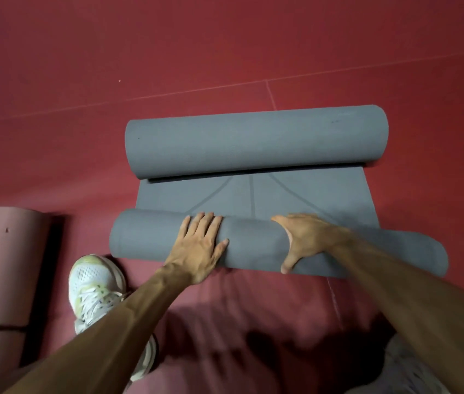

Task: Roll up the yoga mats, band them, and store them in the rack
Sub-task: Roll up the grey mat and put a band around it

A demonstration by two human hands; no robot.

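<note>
Both press grey mat (145, 234): left hand (199, 245), right hand (307, 240).

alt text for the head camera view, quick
A left hand and a right hand press on the near roll of a grey yoga mat lying on a red floor; its far end is rolled up too. A banded pink mat and a white shoe sit to the left.

Dim warm light; motion blur bottom edge; wide-angle bowing.
</note>
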